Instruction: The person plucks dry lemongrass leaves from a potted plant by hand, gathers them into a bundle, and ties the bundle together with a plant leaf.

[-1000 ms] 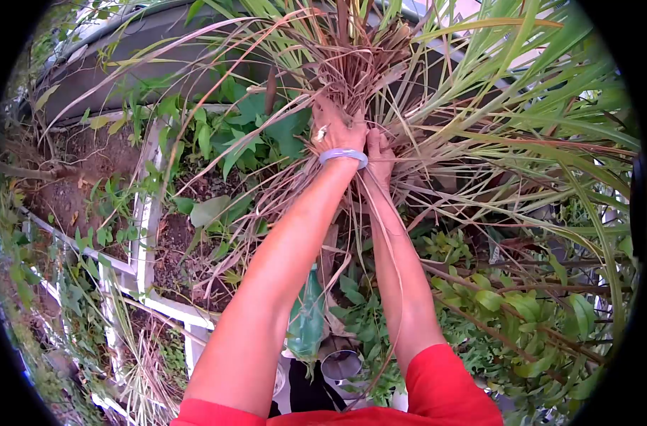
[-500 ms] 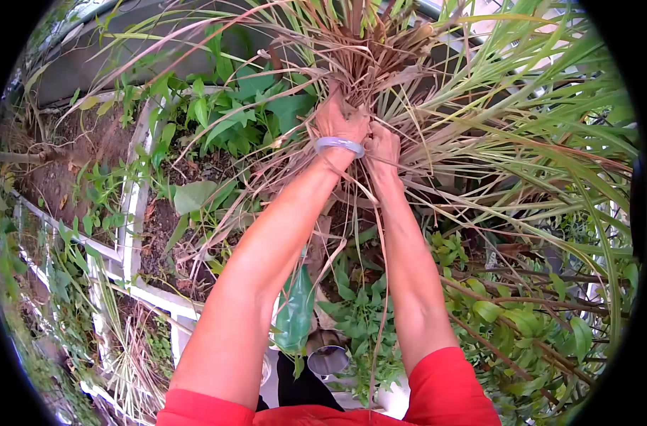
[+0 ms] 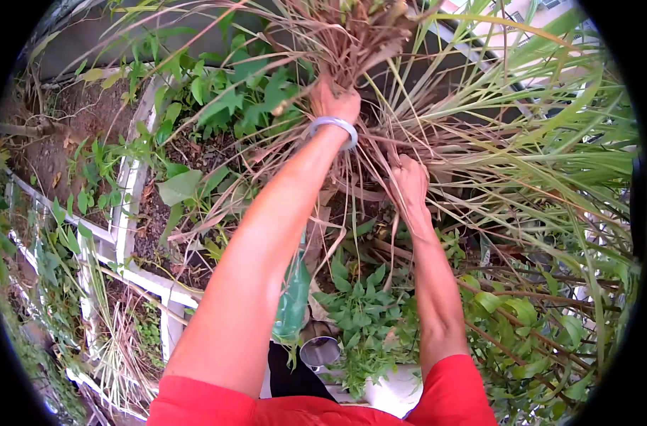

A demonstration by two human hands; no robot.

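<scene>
A large clump of long grass [image 3: 352, 42] with dry brown blades at its base and green blades to the right fills the top of the view. My left hand [image 3: 335, 101], with a pale bangle [image 3: 334, 124] at the wrist, is closed round a bundle of the dry blades near the clump's base. Lower and to the right, my right hand [image 3: 410, 177] is closed on dry blades, its fingers curled inward. A gap with loose blades lies between the hands. The fingertips of both hands are partly hidden.
White frames [image 3: 135, 177] border soil beds at the left. Below my hands are a green plastic bottle [image 3: 293, 298] and a metal can [image 3: 320, 349]. Leafy branches [image 3: 515, 305] spread at the lower right, and a dark wall stands behind the grass.
My hands, earlier side by side, have moved apart. My right hand has come down and to the right with dry blades, while my left hand has risen slightly.
</scene>
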